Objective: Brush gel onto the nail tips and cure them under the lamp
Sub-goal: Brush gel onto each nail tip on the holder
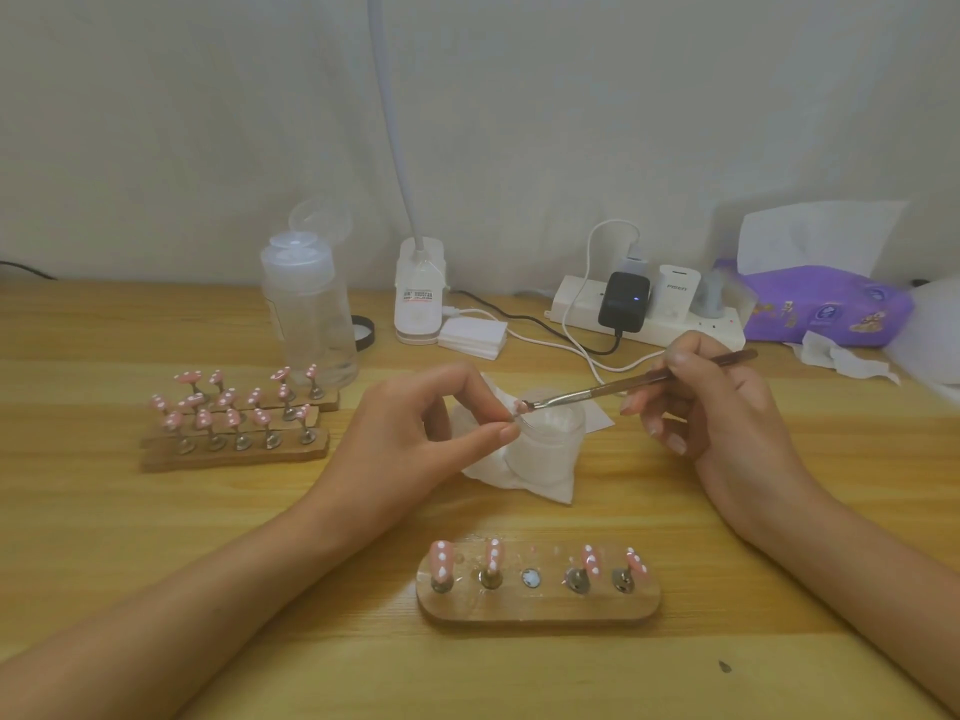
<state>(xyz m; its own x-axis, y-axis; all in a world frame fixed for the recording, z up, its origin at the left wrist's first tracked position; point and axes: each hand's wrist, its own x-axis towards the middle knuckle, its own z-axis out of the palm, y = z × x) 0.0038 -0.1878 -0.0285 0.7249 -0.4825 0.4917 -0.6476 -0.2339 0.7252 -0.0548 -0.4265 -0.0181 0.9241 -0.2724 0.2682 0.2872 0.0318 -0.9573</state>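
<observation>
My left hand pinches a small pink nail tip on its stand, held over an open jar of clear gel. My right hand grips a thin brown brush, whose bristles touch the nail tip. In front of me lies a wooden holder with several pink white-dotted nail tips standing on it and one bare magnet spot in the middle. The white gooseneck lamp stands at the back of the desk.
Left of my hands, wooden strips carry several more pink nail tips. A clear bottle, a black lid, a power strip with chargers and cables, and a purple tissue pack line the back. A white tissue lies under the jar.
</observation>
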